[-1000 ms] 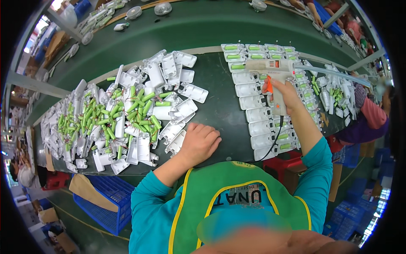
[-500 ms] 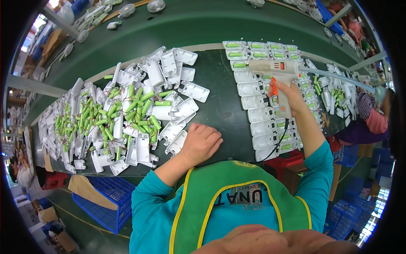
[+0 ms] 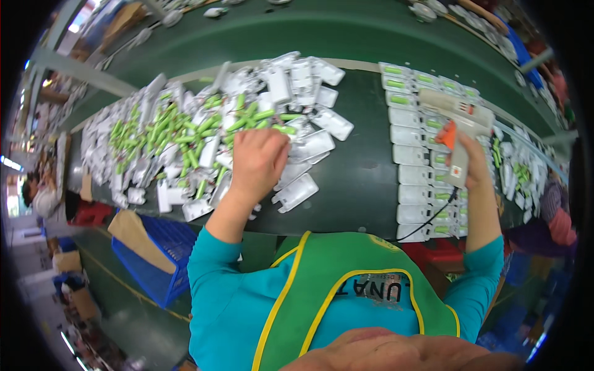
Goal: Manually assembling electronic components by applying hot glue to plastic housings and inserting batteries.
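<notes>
My right hand (image 3: 475,164) is wrapped round the handle of a cream hot glue gun (image 3: 473,122) with an orange trigger. Its nozzle points left, above rows of white plastic casings (image 3: 411,175), some with green batteries (image 3: 399,99) in them. A pale glue stick runs out of the gun's back, and a black cord (image 3: 427,221) hangs from the handle. Over the right part of a heap of green wired batteries (image 3: 162,127), my left hand (image 3: 255,162) has its fingers curled down. Whatever is under those fingertips is hidden. Loose white casings (image 3: 297,193) lie beside that hand.
A dark green bench (image 3: 356,167) carries everything. Behind it runs a green conveyor (image 3: 309,34) with white parts along its far edge. A blue crate (image 3: 148,260) with cardboard stands at lower left. More casings and batteries (image 3: 523,170) lie at right, near another person's sleeve (image 3: 560,219).
My left hand has moved from the bench's near edge up to the battery heap. The glue gun stays in my right hand, now tilted more. The whole view has shifted.
</notes>
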Tool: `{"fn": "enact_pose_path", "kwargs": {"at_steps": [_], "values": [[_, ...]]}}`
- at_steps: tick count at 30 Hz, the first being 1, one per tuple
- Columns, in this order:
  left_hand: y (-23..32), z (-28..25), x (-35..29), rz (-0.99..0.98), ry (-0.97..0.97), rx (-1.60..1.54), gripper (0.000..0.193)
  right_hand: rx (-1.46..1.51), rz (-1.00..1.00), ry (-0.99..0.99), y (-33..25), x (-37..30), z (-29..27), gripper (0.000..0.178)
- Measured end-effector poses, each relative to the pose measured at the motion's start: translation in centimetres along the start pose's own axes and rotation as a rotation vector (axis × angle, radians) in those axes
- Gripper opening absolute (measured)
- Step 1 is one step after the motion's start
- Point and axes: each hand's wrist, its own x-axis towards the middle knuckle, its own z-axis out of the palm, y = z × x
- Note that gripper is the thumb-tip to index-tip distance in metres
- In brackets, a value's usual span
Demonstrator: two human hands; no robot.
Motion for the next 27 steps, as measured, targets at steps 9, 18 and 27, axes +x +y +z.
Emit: {"fn": "enact_pose_path", "kwargs": {"at_steps": [9, 18, 27], "values": [[-4.7, -0.7, 1.0, -0.03, -0.321, 0.125, 0.023, -0.063, -0.106, -0.013, -6.3, -0.3, 0.3, 0.043], [-5.4, 2.1, 2.5, 0.144, -0.508, 0.304, 0.016, 0.004, 0.087, -0.182, -0.8, -2.1, 0.3, 0.05], [-5.2, 2.0, 3.9, 0.123, -0.464, 0.228, 0.018, -0.122, 0.196, -0.085, 0.3, -1.5, 0.6, 0.035]]}}
